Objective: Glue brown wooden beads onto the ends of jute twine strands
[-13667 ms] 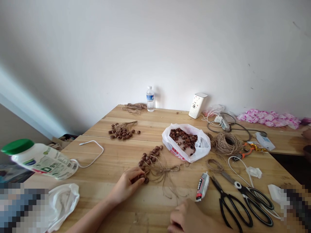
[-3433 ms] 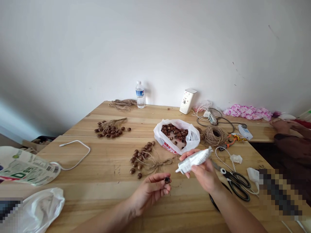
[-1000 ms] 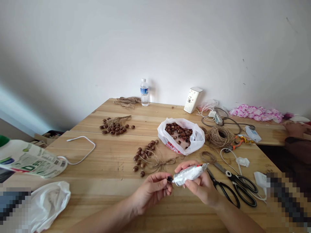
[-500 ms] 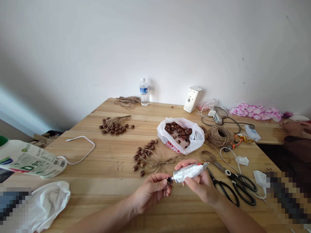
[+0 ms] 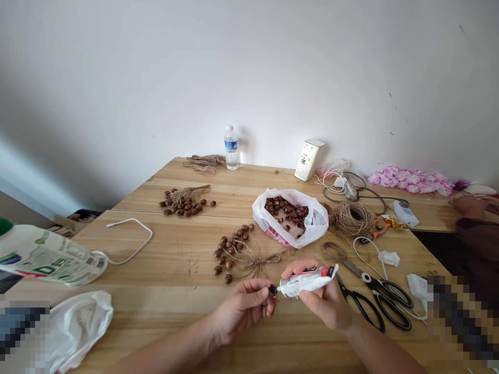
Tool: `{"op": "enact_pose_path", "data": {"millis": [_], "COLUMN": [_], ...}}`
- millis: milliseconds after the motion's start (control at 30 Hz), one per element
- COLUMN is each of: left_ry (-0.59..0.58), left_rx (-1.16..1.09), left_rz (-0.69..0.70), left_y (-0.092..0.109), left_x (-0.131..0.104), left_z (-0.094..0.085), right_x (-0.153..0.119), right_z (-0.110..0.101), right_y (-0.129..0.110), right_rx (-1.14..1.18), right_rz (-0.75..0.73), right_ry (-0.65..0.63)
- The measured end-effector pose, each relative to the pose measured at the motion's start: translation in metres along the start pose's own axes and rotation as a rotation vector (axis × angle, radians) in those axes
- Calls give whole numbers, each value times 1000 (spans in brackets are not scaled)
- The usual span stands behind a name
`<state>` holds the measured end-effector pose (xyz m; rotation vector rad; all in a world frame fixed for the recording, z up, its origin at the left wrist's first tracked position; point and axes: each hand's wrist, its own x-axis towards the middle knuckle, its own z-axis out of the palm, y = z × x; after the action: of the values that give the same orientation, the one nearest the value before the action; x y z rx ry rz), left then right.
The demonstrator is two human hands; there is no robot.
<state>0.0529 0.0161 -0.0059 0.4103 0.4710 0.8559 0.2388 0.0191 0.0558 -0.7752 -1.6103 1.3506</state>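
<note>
Between thumb and fingers, my left hand [image 5: 245, 306] pinches a small dark brown nut shell [image 5: 272, 290], its hollow side toward the right. My right hand [image 5: 329, 306] is wrapped round a white and silver squeeze tube [image 5: 307, 282] with red and black print, which looks like glue. The tube's thin nozzle points left at the shell's opening; whether it touches cannot be made out. Beyond my left hand lies a bundle of brown nuts on twine [image 5: 230, 246] with a coiled, knotted end. A white plastic bag [image 5: 317, 223] behind the tube holds loose nut shells.
Two black-handled scissors [image 5: 390, 301] and a twine roll [image 5: 354, 218] lie at right. Another nut bundle [image 5: 185, 205], a water bottle [image 5: 231, 150] and a white box [image 5: 310, 160] stand farther back. A large bottle [image 5: 54, 254] is at left. Another person's hand [image 5: 470, 205] shows at far right.
The squeeze tube has rolled in my right hand, so more red and black print shows, and its tail end has shifted slightly right. My left hand stays in place with the shell.
</note>
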Motion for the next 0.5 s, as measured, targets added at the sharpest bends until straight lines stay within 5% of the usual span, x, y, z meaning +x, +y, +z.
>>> {"op": "enact_pose_path", "data": {"millis": [500], "left_ry": [-9], "left_rx": [-8], "left_rz": [-3], "left_y": [-1], "left_x": [0], "left_z": [-1], "right_x": [-2], "right_z": [3], "right_y": [1], "right_rx": [94], "right_rz": [21], "right_ry": [-2]}}
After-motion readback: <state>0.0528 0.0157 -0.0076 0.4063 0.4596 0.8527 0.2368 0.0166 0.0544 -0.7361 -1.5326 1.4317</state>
